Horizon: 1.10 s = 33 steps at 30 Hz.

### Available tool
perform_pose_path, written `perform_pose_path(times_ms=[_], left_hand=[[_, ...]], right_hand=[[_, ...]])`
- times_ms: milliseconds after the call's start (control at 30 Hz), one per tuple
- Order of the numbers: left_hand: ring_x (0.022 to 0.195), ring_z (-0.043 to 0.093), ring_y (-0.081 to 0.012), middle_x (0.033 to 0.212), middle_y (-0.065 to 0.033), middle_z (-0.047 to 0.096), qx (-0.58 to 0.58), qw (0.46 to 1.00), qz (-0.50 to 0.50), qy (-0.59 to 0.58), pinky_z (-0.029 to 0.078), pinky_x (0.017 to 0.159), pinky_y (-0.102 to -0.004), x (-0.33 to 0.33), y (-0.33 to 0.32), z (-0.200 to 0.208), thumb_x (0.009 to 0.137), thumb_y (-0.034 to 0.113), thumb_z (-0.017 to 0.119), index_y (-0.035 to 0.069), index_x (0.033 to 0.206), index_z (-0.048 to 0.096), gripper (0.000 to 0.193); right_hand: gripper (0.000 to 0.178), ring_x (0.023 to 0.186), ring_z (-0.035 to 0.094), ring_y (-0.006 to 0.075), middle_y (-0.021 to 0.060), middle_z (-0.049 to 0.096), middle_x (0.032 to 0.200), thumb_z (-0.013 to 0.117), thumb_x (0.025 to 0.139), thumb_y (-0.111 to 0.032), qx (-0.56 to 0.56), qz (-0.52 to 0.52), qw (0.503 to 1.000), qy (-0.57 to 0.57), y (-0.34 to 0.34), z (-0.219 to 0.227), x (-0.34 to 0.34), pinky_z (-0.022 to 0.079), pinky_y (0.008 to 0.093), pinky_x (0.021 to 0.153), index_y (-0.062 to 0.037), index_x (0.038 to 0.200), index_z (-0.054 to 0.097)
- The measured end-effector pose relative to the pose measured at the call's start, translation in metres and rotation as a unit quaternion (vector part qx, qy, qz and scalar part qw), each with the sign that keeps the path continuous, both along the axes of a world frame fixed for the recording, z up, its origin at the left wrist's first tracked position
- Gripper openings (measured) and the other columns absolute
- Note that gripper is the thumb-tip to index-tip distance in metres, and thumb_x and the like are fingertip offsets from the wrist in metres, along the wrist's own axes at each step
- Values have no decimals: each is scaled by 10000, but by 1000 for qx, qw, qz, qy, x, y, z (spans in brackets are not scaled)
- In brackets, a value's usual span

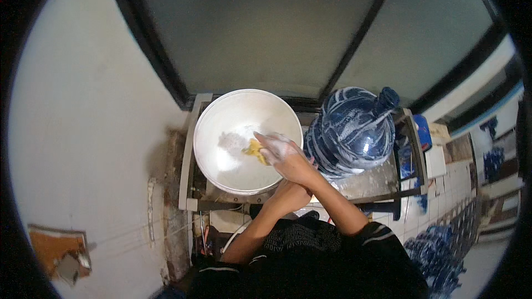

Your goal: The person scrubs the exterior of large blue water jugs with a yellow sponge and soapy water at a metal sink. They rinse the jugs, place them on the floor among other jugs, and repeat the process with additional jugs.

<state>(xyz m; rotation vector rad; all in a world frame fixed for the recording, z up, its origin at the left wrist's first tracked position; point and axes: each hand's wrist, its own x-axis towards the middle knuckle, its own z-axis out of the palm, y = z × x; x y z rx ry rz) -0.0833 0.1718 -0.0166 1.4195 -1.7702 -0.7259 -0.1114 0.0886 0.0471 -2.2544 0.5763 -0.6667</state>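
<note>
My right hand (281, 155), wet with white suds, reaches over a round white bucket (249, 97) and is closed on a yellow sponge (255, 150). A little foam and liquid lies at the bottom of the bucket, beside the sponge. Beneath my right wrist crosses my left hand (293, 195), at the bucket's front right rim; its fingers are mostly hidden by the right arm. Just to the right lies a large blue water jug (352, 130), streaked with suds, its neck (388, 98) tilted toward the back right.
Bucket and jug rest on a metal-framed stand (187, 171) with a wet top. Dark-framed glass panels (255, 27) rise behind it, and a white wall (83, 105) borders the left. More blue jugs (435, 260) are on the floor at the lower right, beside a rack.
</note>
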Motion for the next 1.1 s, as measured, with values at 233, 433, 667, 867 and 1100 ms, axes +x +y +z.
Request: perform_pose_path(times_ms=[233,433,667,867,1100], left_hand=[[1121,553,-406,1199,-254,585,115,991,-27,56,431,963,-427,33,10,45,922,237,541,-7,1264,517,421],[1095,583,-393,1169,-260,604,84,990,-54,100,446,936,-425,8,-11,37,918,247,556,12,1267,528,422],[1235,447,-430,1335,-313,442,61,993,64,73,339,1036,-436,-37,-24,43,958,349,492,-56,1394,318,620],[1360,273,-414,1468,-324,225,-41,986,-62,149,203,1117,-434,-156,7,43,957,468,429,-105,1439,138,803],[1327,333,-329,1441,-264,313,-20,927,-262,267,208,1114,-402,-348,71,28,926,460,504,-92,1439,171,824]], right_hand=[[784,1233,412,309,186,394,1346,728,753,-79,-302,-504,793,-157,-63,58,-73,308,391,1059,13,1389,277],[692,1069,593,304,211,615,1141,799,714,-295,-25,-535,832,-147,-128,49,-144,464,369,939,51,1234,501],[423,877,606,191,86,637,932,794,692,-178,-63,-461,834,-295,-32,57,-193,473,324,835,-39,1035,587],[412,903,593,124,41,619,934,768,695,-18,-83,-488,779,-384,70,58,-336,469,279,859,-27,1049,559],[393,876,595,123,37,620,923,765,685,-22,-122,-632,687,-337,217,59,-506,475,272,845,-22,1029,573]])
